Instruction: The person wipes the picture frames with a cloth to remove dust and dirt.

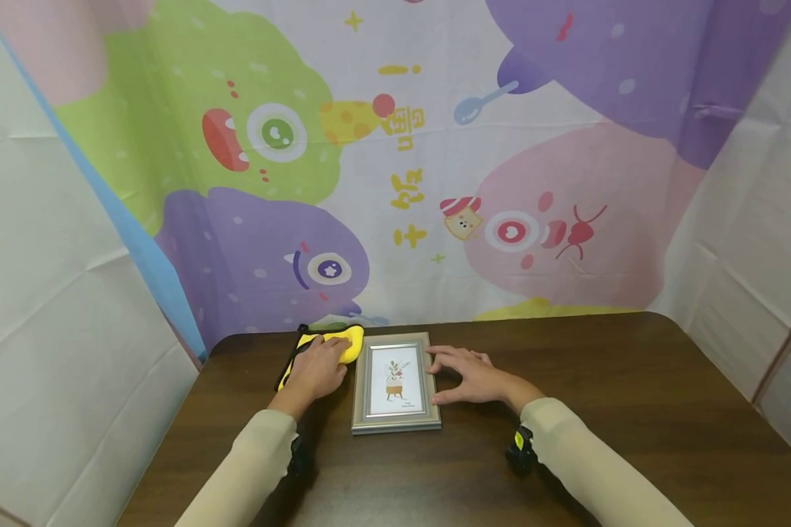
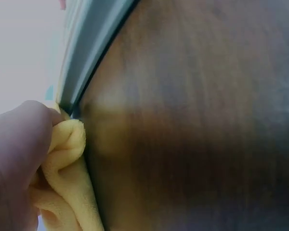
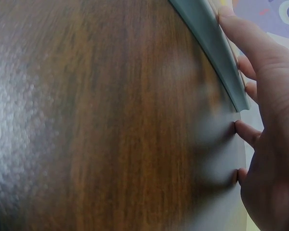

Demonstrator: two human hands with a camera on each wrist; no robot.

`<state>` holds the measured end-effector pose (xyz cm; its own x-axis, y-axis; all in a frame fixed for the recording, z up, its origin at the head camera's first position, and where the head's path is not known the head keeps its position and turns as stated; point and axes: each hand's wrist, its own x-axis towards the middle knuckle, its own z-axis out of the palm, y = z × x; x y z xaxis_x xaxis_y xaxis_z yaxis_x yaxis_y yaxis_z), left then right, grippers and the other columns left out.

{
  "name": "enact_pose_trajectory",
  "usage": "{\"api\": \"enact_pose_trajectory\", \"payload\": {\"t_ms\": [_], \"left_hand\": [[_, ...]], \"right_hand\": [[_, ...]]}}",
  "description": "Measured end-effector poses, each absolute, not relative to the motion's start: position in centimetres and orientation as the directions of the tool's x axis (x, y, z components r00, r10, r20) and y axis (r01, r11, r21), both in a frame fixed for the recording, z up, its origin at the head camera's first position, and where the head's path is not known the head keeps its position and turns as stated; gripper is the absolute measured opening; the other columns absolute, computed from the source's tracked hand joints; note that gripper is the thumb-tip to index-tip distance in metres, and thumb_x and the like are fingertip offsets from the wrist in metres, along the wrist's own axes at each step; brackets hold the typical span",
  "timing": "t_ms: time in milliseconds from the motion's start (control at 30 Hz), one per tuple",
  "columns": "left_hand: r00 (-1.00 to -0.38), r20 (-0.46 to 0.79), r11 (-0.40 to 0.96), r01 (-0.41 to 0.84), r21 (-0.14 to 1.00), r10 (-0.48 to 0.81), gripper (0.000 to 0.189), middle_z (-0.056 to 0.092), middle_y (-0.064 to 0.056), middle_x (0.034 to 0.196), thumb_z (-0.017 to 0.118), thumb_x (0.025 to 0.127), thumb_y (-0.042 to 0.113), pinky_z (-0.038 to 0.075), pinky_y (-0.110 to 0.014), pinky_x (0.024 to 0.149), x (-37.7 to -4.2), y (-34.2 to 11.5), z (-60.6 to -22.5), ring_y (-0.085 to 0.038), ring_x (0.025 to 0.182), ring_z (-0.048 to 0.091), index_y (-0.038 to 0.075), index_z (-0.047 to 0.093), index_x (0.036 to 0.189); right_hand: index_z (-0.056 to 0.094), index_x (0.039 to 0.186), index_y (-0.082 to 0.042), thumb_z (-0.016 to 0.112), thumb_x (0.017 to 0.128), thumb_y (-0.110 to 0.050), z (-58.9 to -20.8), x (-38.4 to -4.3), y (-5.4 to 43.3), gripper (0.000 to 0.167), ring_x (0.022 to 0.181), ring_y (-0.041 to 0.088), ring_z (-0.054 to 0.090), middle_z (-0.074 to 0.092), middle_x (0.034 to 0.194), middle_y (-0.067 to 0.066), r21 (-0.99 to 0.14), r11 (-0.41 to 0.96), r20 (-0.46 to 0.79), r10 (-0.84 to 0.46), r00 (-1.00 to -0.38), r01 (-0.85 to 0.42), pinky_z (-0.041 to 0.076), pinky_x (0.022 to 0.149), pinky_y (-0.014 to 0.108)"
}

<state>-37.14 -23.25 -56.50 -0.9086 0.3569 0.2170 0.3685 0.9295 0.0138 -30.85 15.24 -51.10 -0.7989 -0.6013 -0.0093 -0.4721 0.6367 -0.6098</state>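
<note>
A picture frame [image 1: 361, 380] with a silvery-beige border lies flat on the table, holding a print of a potted plant [image 1: 394, 384]. Left of it is a yellow cloth [image 1: 351, 344] with black edging. My left hand [image 1: 316, 368] lies over this cloth; in the left wrist view the thumb [image 2: 21, 139] presses against bunched folds of the cloth [image 2: 67, 178], close to a frame corner. My right hand [image 1: 469, 375] rests along the frame's right side, thumb and fingertips spread and touching the edge [image 3: 221, 57].
The dark brown wooden table [image 1: 600, 424] extends on both sides of the frame. A cartoon-printed curtain [image 1: 428, 278] hangs at its back edge. Pale sheets [image 1: 59, 293] hang at left and right. A dark device [image 1: 519, 450] is strapped at the right wrist.
</note>
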Motion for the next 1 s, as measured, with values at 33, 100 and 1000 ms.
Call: {"api": "enact_pose_trajectory", "payload": {"t_ms": [33,100,1000], "left_hand": [[-0.911,0.205,0.928,0.372,0.033,0.358,0.055,0.072,-0.002,0.158,0.075,0.099,0.030,0.067,-0.059,0.088,-37.0,-23.2,-56.2,-0.035,0.135,0.068,0.022,0.069,0.153],[-0.915,0.183,0.923,0.377,0.075,0.359,0.055,0.071,-0.002,0.158,0.073,0.099,0.030,0.066,-0.062,0.092,-36.8,-23.1,-55.7,-0.035,0.136,0.067,0.021,0.069,0.153],[-0.919,0.118,0.869,0.394,0.299,0.376,0.055,0.080,-0.001,0.129,0.071,0.101,0.033,0.050,-0.040,0.076,-36.5,-25.2,-56.0,-0.026,0.118,0.064,0.024,0.068,0.155]], "right_hand": [[0.071,0.121,-0.026,0.088,0.097,-0.047,-51.1,-30.8,15.3,0.037,0.169,0.043,0.037,0.042,0.183,0.008,-0.611,0.636,-0.010,-0.601,-0.800,-0.471,0.024,0.123,0.084],[0.071,0.121,-0.026,0.088,0.097,-0.047,-51.1,-30.8,15.3,0.036,0.169,0.043,0.037,0.042,0.183,0.008,-0.612,0.638,-0.012,-0.599,-0.801,-0.468,0.024,0.123,0.084],[0.071,0.123,-0.029,0.085,0.096,-0.059,-51.2,-30.9,15.2,0.043,0.169,0.045,0.037,0.041,0.183,0.008,-0.610,0.624,0.001,-0.616,-0.788,-0.488,0.024,0.122,0.087]]}}
